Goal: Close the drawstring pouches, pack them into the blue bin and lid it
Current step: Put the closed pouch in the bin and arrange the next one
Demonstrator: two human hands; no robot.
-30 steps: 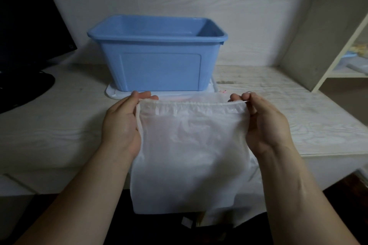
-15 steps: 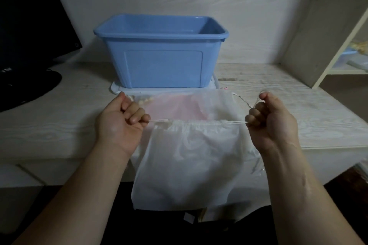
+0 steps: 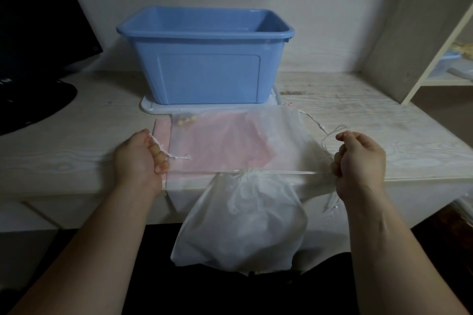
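My left grip (image 3: pixel 138 158) and right grip (image 3: pixel 358 163) clench the pouch (image 3: pixel 243 225) cords (image 3: pixel 289 172) at the near edge of the pale counter (image 3: pixel 76 151); bin (image 3: pixel 210 77) far.

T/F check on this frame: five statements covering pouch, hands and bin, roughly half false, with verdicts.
1. The mouth of the white pouch is gathered tight. True.
2. The left hand and right hand each grip the drawstring, pulled out to either side. True.
3. The blue bin has its lid on. False: its top is open.
4. The white pouch lies inside the blue bin. False: it hangs in front of the edge of the desk, between the hands.
5. A pink pouch lies flat on the desk. True.
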